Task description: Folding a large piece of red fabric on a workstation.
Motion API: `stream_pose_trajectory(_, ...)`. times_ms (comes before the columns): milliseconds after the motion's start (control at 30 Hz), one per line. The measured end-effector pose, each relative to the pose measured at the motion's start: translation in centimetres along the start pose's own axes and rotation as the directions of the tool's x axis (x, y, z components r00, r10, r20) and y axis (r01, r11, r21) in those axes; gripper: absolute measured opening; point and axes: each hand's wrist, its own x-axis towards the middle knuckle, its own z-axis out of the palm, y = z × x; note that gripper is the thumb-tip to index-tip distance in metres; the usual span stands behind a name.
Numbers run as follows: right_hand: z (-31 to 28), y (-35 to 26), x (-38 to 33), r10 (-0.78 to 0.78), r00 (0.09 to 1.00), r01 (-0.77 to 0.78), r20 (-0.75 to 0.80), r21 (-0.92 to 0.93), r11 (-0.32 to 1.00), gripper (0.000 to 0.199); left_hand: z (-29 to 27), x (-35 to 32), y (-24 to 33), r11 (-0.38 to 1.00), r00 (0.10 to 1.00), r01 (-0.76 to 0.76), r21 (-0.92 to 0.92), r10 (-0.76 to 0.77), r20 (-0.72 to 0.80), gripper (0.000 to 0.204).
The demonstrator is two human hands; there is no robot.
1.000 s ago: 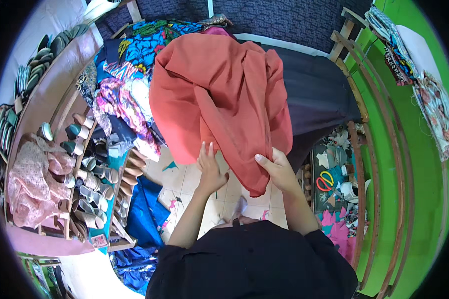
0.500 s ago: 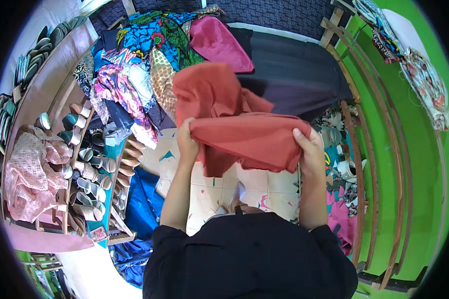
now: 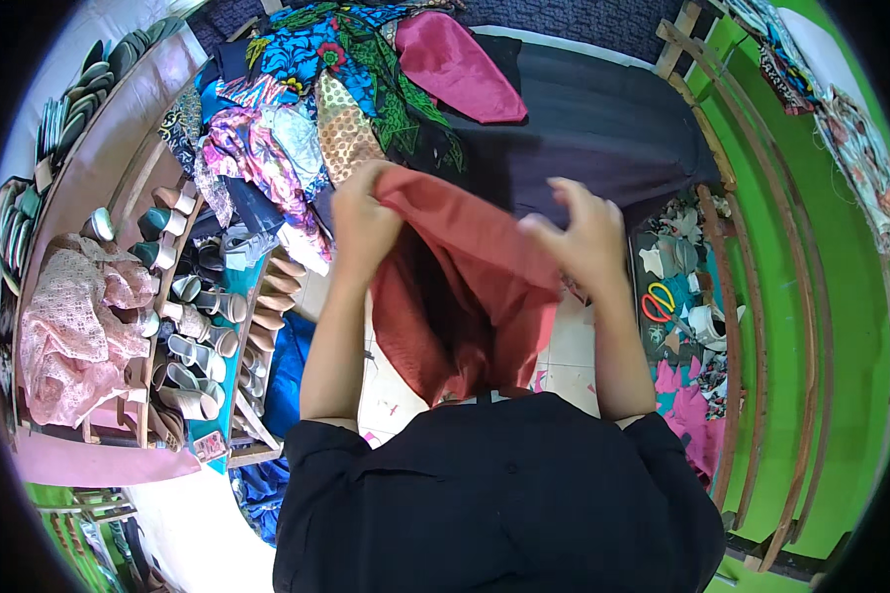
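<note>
A rust-red cloth (image 3: 465, 287) hangs folded in front of my chest, held up by both hands. My left hand (image 3: 361, 222) grips its upper left edge with the fingers closed over the fabric. My right hand (image 3: 583, 237) pinches the upper right edge, with some fingers spread above it. Below the fold the cloth droops toward my black shirt. Behind it lies a dark grey fabric (image 3: 603, 119) spread over a table.
A heap of patterned fabrics (image 3: 307, 89) and a magenta cloth (image 3: 460, 64) lie at the back. Wooden racks of shoes (image 3: 193, 316) stand at the left with a pink lace garment (image 3: 69, 326). Scissors with red and yellow handles (image 3: 658, 301) lie at the right beside green wooden rails (image 3: 761, 296).
The cloth, first spread flat on the table under both hands, was gathered and lifted, and is now folded smaller and held higher, close to my face.
</note>
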Motion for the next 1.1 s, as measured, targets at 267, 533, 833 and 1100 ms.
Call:
stream_pose_trajectory(267, 5.6, -4.1, 0.2, -0.209, 0.969, 0.163, 0.128, 0.303, 0.939, 0.033, 2.9, -2.1, 1.8, 0.996, 0.986, -0.035, -0.079, 0.047, 0.159, 0.036)
stream_pose_trajectory(533, 1.9, -5.7, 2.1, -0.190, 0.976, 0.217, -0.107, 0.527, 0.822, 0.014, 5.1, -9.3, -2.2, 0.994, 0.993, -0.038, 0.099, 0.026, 0.114, 0.041)
stream_pose_trajectory(833, -2.9, -3.4, 6.5, -0.056, 0.933, 0.264, -0.356, 0.571, 0.777, 0.023, 6.2, -24.0, -17.3, 0.851, 0.787, 0.514, 0.109, -0.518, 0.334, 0.030)
stream_pose_trajectory(1100, -1.2, 0.6, 7.2, -0.113, 0.993, 0.116, -0.026, 0.124, 0.986, 0.031, -2.8, -9.6, -11.7, 0.824, 0.920, 0.312, -0.473, -0.386, -0.065, 0.040)
